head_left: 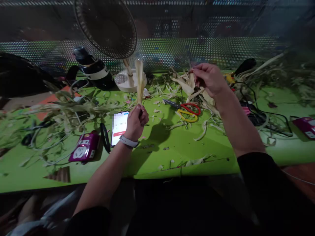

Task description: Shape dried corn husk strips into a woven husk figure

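Dry, fibrous husk strip (139, 80), matt green table (187, 144), glossy plastic-handled scissors (188, 111) (metal blades), perforated metal screen (221, 49)

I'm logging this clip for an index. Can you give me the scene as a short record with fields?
left hand: grips an upright husk bundle at its base
right hand: raised, pinching a thin husk strip
between hands: scissors lying flat
beside left hand: phone, screen lit
surface: green table, littered with husk scraps
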Demonstrator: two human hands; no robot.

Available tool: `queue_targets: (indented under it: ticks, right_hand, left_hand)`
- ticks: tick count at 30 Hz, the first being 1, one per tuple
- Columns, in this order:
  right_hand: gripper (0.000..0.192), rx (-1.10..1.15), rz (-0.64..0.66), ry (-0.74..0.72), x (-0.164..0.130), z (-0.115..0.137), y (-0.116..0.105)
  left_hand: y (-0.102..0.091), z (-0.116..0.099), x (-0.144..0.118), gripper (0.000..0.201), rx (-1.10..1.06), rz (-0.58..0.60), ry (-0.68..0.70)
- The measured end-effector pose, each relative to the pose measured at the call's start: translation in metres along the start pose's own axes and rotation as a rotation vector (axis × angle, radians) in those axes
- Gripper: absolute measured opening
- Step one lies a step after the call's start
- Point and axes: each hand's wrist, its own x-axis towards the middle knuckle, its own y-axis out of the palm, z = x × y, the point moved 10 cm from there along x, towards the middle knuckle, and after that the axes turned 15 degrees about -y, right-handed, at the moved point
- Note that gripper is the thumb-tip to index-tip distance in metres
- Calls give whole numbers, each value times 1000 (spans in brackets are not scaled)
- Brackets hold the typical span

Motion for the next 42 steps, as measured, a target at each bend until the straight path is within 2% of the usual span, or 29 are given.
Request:
queue_targets:
  ticks: [2, 4, 6, 10, 13, 17, 20, 23, 26, 28, 33, 37, 40, 42]
  right_hand:
    - [5, -154, 180, -51, -10, 3, 17]
    - [5, -323, 460, -127, -30, -3, 53]
    - [13, -488, 730, -229, -55, -16, 94]
    - [29, -723, 1017, -316, -84, -54, 145]
    - [20, -781, 1097, -363, -89, -69, 158]
    - [8, -693, 1002, -328, -77, -60, 145]
    - [6, -539, 845, -277, -60, -31, 128]
    - [8, -257, 705, -134, -51, -5, 117]
    - [16, 11, 632, -18, -53, 9, 122]
    - [22, 108, 601, 21, -56, 12, 129]
    - [32, 289, 495, 121, -57, 0, 146]
    - [35, 352, 373, 208, -50, -11, 142]
    - [31, 275, 296, 141, -40, -8, 124]
    - [29, 135, 359, 65, -38, -3, 118]
  left_hand:
    - [-4, -2, 0, 24, -23, -25, 16]
    - [-5, -1, 1, 25, -39, -35, 4]
    - [-6, 2, 1, 25, -44, -44, -26]
    - [-6, 3, 1, 26, -40, -59, -39]
    - [-5, 2, 1, 26, -43, -51, -36]
    - [-6, 4, 3, 24, -38, -52, -45]
    - [-9, 5, 5, 23, -22, -59, -31]
    - [-11, 10, 6, 23, 58, -81, -61]
    - [-9, 20, 6, 27, 133, -84, -145]
    - [-5, 26, 5, 26, 137, -64, -192]
    - [13, 47, -1, 21, 96, 87, -339]
    - [27, 52, -8, 22, 96, 220, -381]
    - [28, 46, -8, 22, 53, 237, -352]
    - [23, 44, -7, 22, 59, 202, -340]
